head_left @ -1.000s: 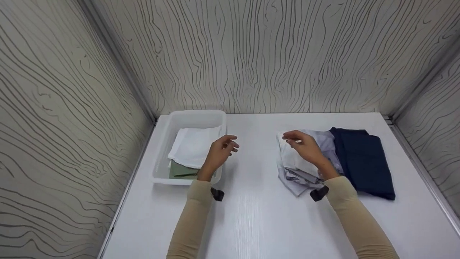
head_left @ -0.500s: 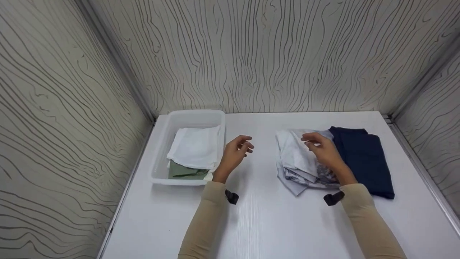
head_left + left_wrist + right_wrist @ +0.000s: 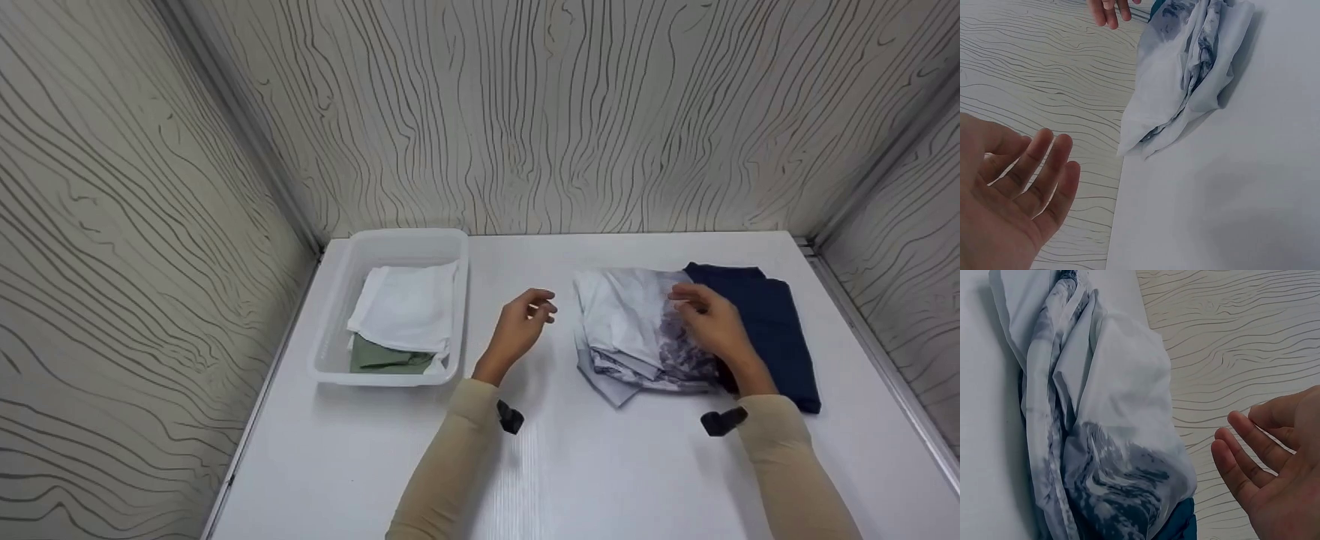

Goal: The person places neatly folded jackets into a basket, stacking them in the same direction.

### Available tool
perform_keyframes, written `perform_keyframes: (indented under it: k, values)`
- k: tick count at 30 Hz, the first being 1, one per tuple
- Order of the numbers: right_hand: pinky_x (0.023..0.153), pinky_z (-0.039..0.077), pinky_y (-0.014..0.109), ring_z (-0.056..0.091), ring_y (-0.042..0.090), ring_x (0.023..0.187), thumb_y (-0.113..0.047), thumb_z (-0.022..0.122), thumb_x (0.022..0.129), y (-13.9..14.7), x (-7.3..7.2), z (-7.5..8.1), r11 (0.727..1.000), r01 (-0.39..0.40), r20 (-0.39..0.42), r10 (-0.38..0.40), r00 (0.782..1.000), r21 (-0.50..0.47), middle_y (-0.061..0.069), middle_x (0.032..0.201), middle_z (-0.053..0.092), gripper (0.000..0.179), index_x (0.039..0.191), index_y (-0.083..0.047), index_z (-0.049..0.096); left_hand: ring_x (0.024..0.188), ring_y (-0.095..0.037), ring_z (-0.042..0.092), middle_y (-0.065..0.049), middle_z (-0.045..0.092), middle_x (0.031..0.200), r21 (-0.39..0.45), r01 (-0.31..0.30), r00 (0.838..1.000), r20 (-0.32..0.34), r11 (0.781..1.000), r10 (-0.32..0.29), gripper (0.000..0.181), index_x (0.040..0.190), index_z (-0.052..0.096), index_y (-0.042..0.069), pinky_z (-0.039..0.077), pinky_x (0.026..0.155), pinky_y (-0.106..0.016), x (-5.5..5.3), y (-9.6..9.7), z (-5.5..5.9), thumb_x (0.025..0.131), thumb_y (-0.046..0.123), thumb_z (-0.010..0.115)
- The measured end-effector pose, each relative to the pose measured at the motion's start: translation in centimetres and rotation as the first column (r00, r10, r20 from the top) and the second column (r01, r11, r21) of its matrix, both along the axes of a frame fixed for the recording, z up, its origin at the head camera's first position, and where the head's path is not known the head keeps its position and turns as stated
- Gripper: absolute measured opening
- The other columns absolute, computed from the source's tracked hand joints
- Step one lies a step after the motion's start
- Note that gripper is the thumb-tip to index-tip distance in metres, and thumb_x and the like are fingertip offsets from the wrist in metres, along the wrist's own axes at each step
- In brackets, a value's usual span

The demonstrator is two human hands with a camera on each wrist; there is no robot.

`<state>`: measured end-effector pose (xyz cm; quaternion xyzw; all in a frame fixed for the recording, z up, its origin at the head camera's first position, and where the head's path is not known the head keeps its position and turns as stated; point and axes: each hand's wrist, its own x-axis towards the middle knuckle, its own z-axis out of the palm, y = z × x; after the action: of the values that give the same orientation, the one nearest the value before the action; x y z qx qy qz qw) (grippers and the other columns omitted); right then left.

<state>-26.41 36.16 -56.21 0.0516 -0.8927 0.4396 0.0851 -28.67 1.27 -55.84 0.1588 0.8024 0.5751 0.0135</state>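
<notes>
My left hand (image 3: 521, 326) hovers over the table between a white plastic basket (image 3: 319, 352) and a folded white-and-grey patterned garment (image 3: 622, 307). Its fingers are loosely bent with nothing in them, as the left wrist view also shows on the hand (image 3: 1022, 191). Above the right part of the patterned garment is my right hand (image 3: 712, 322), likewise holding nothing, its fingers relaxed in the right wrist view. The patterned garment (image 3: 1123, 382) lies in loose layers. A folded navy garment (image 3: 780, 330) lies against its right side, partly hidden by the right hand.
In the basket lie a folded white cloth (image 3: 409, 307) and a green cloth (image 3: 386, 356) partly under it. The white table (image 3: 585, 480) meets patterned wall panels (image 3: 510, 120) at the back and at both sides.
Both hands have moved to the right: the left from over the basket's right edge to beside the patterned garment, the right from that garment's left part toward the navy one. The cloths stay put.
</notes>
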Motion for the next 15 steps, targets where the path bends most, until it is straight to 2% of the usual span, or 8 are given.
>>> perform_keyframes:
  k: [2, 4, 8, 11, 15]
  values:
    - [0.079, 0.044, 0.005, 0.051, -0.018, 0.100, -0.009, 0.056, 0.109, 0.5, 0.1, -0.2, 1.000, 0.024, 0.002, -0.024, 1.000, 0.005, 0.027, 0.135, 0.069, 0.037, 0.143, 0.004, 0.062, 0.096, -0.015, 0.075, -0.011, 0.076, 0.111, -0.018, 0.005, 1.000, -0.002, 1.000, -0.005, 0.027, 0.131, 0.069, 0.003, 0.058, 0.083, -0.024, 0.0, 0.6, -0.3, 0.109, 0.006, 0.054]
    - [0.079, 0.043, 0.004, 0.054, -0.010, 0.104, -0.008, 0.056, 0.108, 0.8, 0.2, -0.4, 0.998, 0.054, 0.020, -0.054, 0.998, 0.017, 0.028, 0.136, 0.068, 0.037, 0.143, 0.005, 0.061, 0.095, -0.014, 0.074, -0.012, 0.076, 0.112, -0.039, 0.013, 1.000, 0.000, 0.999, -0.013, 0.027, 0.131, 0.069, 0.003, 0.058, 0.082, -0.023, 0.0, 1.2, -0.6, 0.109, 0.006, 0.055]
    - [0.078, 0.043, 0.007, 0.063, 0.023, 0.119, -0.012, 0.053, 0.109, 1.5, 0.2, -0.8, 0.995, 0.092, 0.100, -0.095, 0.990, 0.038, 0.031, 0.142, 0.062, 0.042, 0.147, 0.006, 0.057, 0.096, -0.015, 0.074, -0.012, 0.075, 0.114, -0.091, 0.022, 1.000, 0.007, 0.996, -0.022, 0.027, 0.131, 0.069, 0.002, 0.057, 0.081, -0.022, -0.1, 2.4, -1.0, 0.108, 0.008, 0.058]
    - [0.084, 0.048, 0.018, 0.059, 0.045, 0.128, -0.014, 0.052, 0.109, 1.7, 0.2, -1.2, 0.994, 0.097, 0.164, -0.103, 0.981, 0.043, 0.034, 0.146, 0.056, 0.047, 0.151, 0.008, 0.051, 0.101, -0.019, 0.074, -0.013, 0.074, 0.117, -0.129, 0.021, 1.000, 0.023, 0.991, -0.018, 0.028, 0.132, 0.069, 0.002, 0.057, 0.083, -0.024, -0.1, 3.2, -1.2, 0.108, 0.010, 0.057]
    - [0.096, 0.051, 0.044, 0.053, 0.053, 0.134, -0.016, 0.050, 0.110, 1.9, 0.2, -1.7, 0.994, 0.086, 0.238, -0.100, 0.966, 0.068, 0.037, 0.151, 0.048, 0.053, 0.154, 0.012, 0.042, 0.106, -0.024, 0.073, -0.014, 0.073, 0.120, -0.170, 0.024, 0.998, 0.053, 0.985, -0.015, 0.032, 0.134, 0.067, -0.001, 0.058, 0.086, -0.029, -0.1, 4.0, -1.7, 0.108, 0.011, 0.055]
